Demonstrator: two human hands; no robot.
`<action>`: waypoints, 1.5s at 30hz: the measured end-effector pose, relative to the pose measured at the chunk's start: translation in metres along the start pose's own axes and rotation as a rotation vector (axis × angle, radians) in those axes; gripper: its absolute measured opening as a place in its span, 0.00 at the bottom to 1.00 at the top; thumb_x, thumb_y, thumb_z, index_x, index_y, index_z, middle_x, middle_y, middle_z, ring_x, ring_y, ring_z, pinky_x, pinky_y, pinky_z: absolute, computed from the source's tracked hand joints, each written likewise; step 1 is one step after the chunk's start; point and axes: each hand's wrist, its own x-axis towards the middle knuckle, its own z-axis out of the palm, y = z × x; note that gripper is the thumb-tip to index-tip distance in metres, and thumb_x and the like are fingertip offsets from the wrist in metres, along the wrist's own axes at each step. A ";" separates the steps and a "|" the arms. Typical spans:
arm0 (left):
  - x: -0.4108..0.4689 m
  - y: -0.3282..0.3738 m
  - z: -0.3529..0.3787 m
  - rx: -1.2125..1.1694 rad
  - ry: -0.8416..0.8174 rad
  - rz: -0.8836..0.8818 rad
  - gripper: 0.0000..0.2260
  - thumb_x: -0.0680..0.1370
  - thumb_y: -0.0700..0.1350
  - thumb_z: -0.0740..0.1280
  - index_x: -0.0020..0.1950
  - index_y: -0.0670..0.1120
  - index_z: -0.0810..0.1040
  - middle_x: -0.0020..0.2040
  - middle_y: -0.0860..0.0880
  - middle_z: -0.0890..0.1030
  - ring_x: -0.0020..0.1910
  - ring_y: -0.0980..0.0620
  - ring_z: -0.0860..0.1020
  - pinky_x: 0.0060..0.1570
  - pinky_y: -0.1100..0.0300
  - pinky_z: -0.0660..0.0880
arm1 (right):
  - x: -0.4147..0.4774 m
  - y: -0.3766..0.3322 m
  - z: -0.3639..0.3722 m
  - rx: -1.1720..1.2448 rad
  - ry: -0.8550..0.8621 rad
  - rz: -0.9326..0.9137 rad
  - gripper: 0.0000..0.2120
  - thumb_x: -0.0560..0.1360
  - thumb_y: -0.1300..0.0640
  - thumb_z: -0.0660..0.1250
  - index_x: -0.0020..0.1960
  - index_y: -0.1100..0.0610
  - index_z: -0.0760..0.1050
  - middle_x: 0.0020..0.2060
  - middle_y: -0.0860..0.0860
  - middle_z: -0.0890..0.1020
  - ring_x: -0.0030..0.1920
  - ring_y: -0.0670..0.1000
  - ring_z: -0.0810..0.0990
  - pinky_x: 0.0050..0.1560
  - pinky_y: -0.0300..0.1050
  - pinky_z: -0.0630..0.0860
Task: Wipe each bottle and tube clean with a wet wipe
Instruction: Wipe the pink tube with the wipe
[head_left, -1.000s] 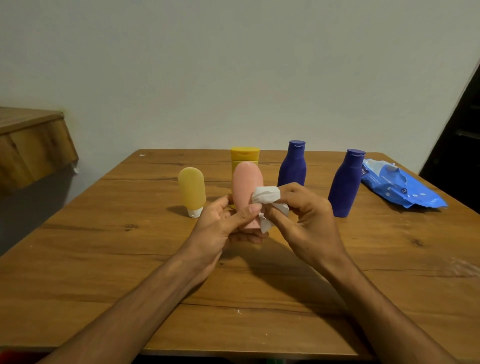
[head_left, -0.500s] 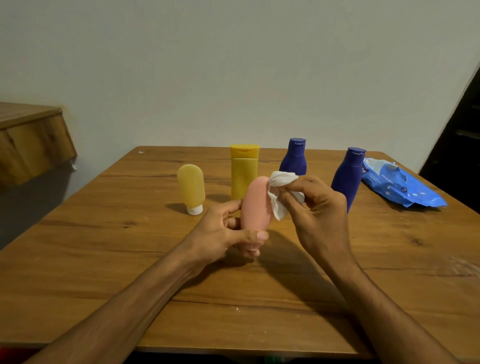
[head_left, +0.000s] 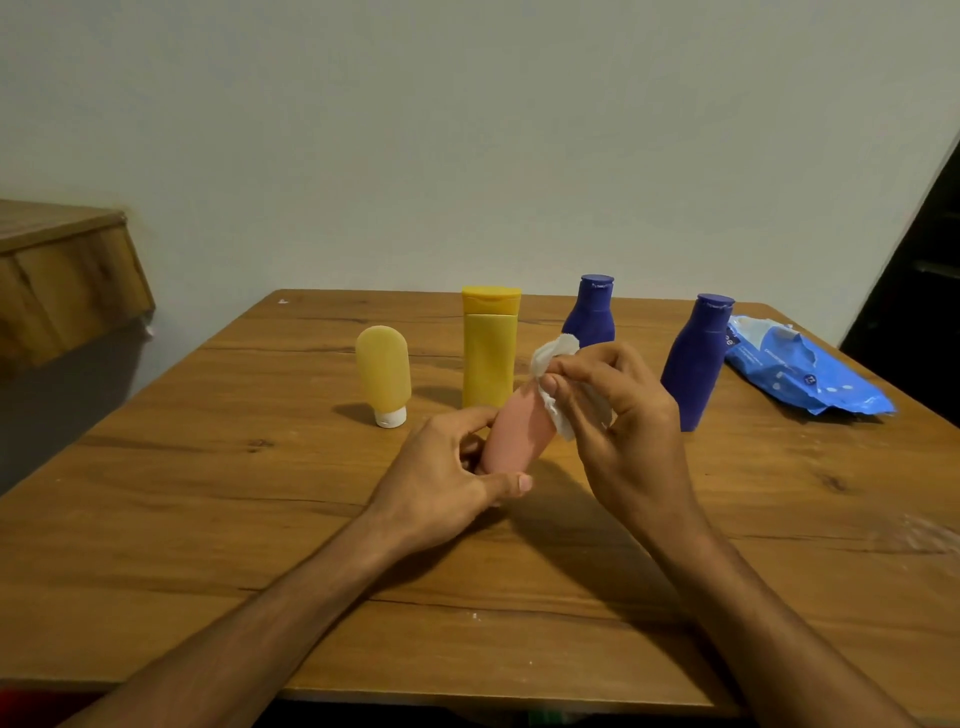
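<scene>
Pink plastic sits at the centre of the head view: a pink tube (head_left: 517, 434) is held just above the wooden table (head_left: 208, 519), tilted so that its rounded upper end leans to the right and away from the person. The left hand (head_left: 447, 483) grips the tube's lower end, thumb laid across the near side and fingers curled behind it, so the cap is hidden. The right hand (head_left: 618, 410) pinches a crumpled white wet wipe (head_left: 553, 358) between thumb and fingers and presses it against the tube's upper end; one fold of the wipe sticks up above the fingers and another hangs below the thumb. Behind the hands four more containers stand upright on the table, apart from one another. A pale yellow tube (head_left: 383, 371) stands on its white cap at the left, a yellow bottle (head_left: 490, 348) with a flip lid stands just behind the pink tube, a rear blue bottle (head_left: 589, 314) is partly hidden by the wipe and the right hand, and a nearer blue bottle (head_left: 696, 364) stands to the right of that hand. A blue pack of wipes (head_left: 810, 374) lies flat near the table's far right corner, just beside the nearer blue bottle. A plain pale wall (head_left: 467, 156) rises behind the table, a wooden ledge (head_left: 62, 280) juts in at the left edge, and a dark opening (head_left: 919, 270) shows at the right edge.
</scene>
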 end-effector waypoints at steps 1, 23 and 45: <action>0.000 0.000 0.001 0.017 0.016 0.008 0.26 0.71 0.46 0.77 0.67 0.50 0.75 0.57 0.56 0.79 0.53 0.60 0.77 0.48 0.67 0.78 | -0.001 0.000 0.000 -0.035 -0.015 -0.051 0.09 0.75 0.60 0.67 0.55 0.60 0.79 0.48 0.51 0.75 0.48 0.46 0.75 0.46 0.33 0.74; -0.002 0.006 0.001 0.451 0.197 0.063 0.12 0.76 0.48 0.71 0.59 0.53 0.79 0.34 0.60 0.74 0.35 0.59 0.73 0.37 0.65 0.69 | -0.004 -0.003 0.003 -0.297 -0.119 -0.306 0.11 0.76 0.54 0.61 0.51 0.58 0.79 0.48 0.54 0.77 0.51 0.53 0.71 0.42 0.52 0.74; 0.007 0.005 -0.008 -0.499 0.013 -0.040 0.20 0.70 0.40 0.74 0.61 0.49 0.76 0.48 0.41 0.85 0.43 0.41 0.84 0.39 0.55 0.82 | -0.006 -0.005 0.002 0.023 0.048 -0.069 0.12 0.72 0.61 0.70 0.54 0.58 0.80 0.49 0.53 0.80 0.50 0.46 0.78 0.47 0.36 0.77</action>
